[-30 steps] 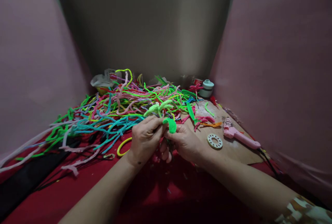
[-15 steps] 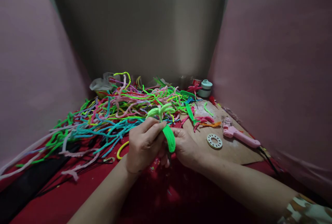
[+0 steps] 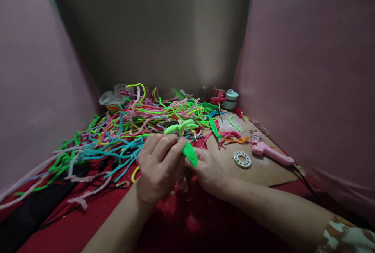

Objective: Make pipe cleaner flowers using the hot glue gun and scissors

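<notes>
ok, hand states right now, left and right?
Left hand: closed, pinching the green pipe-cleaner piece at its stem.
Right hand: closed on the same piece from below; its fingers are mostly hidden.

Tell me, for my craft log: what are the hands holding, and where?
Both the left hand and right hand pinch a green pipe-cleaner sprig at its lower stem, below the leaves.

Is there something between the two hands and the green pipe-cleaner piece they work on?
No. The left hand and the right hand both grip the green pipe-cleaner piece directly; nothing visible lies between them. The pipe-cleaner pile lies behind it.
</notes>
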Tool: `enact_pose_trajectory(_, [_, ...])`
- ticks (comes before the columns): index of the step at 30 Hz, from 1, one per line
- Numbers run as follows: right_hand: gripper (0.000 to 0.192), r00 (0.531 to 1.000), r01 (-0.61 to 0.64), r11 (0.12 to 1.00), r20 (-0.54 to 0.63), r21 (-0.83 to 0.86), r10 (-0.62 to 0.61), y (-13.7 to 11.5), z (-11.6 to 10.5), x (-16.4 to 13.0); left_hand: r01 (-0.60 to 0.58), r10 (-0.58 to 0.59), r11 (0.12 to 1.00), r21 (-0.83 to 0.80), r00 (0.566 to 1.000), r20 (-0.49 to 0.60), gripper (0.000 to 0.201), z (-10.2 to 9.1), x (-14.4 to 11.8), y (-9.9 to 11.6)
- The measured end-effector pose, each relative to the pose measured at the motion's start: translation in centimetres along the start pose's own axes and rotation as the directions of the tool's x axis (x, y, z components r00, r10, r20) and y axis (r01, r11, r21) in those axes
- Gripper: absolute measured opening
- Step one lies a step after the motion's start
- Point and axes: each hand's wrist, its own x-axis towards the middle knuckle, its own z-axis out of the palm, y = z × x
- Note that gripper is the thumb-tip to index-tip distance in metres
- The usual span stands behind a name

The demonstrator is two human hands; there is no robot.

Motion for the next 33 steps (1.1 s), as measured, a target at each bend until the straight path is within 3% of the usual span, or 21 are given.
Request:
enact_pose_trajectory(4, [0.035, 1.0, 0.021, 1.0, -0.022, 0.015, -0.02, 0.5, -0.1, 0.1, -0.007, 0.007, 0.999, -0.053, 1.0, 0.009, 0.027, -0.5, -0.1, 0.2])
enact_pose_trajectory(9, [0.033, 0.999, 0.046, 0.999, -0.023, 0.021, -0.046, 0.6, -0.3, 0.3, -0.141, 0.137, 0.987, 0.073, 0.989, 0.058, 0.02, -0.7, 0.3, 0.4])
enact_pose_trajectory(15, [0.019, 0.983, 0.134, 0.988, -0.114, -0.081, -0.142, 0.1, -1.4, 0.9, -0.118, 0.116, 0.992, 0.054, 0.992, 0.043, 0.025, -1.4, 0.8, 0.4])
enact_pose_trajectory(20, [0.018, 0.989, 0.122, 0.992, -0.09, 0.011, -0.12, -0.8, -1.4, 1.8, -0.203, 0.191, 0.962, 0.181, 0.978, 0.079, 0.026, -1.7, 1.2, 0.5])
enact_pose_trajectory(23, [0.024, 0.988, 0.117, 0.993, -0.104, 0.027, -0.114, -1.6, -1.2, 2.6, -0.197, 0.183, 0.958, 0.21, 0.98, 0.083, 0.029, -1.1, 1.4, 0.2])
enact_pose_trajectory(26, [0.03, 0.967, 0.19, 0.981, -0.166, -0.034, -0.193, -2.4, -1.6, 3.5, -0.096, 0.085, 0.984, 0.152, 0.993, 0.078, 0.042, -0.7, 1.6, -0.4])
enact_pose_trajectory(29, [0.029, 0.927, 0.25, 0.961, -0.259, -0.117, -0.272, -2.7, -2.7, 4.4, 0.138, -0.138, 0.988, 0.072, 0.99, 0.0, 0.051, -1.1, 1.9, -1.4])
enact_pose_trajectory(31, [0.027, 0.897, 0.304, 0.937, -0.28, -0.17, -0.342, -2.3, -3.5, 4.8, 0.314, -0.314, 0.949, 0.006, 0.948, -0.06, 0.046, -1.6, 2.3, -2.1])
enact_pose_trajectory(33, [0.023, 0.875, 0.36, 0.907, -0.259, -0.219, -0.41, -1.7, -4.3, 4.9, 0.485, -0.492, 0.87, -0.093, 0.867, -0.081, 0.035, -2.1, 2.9, -2.6])
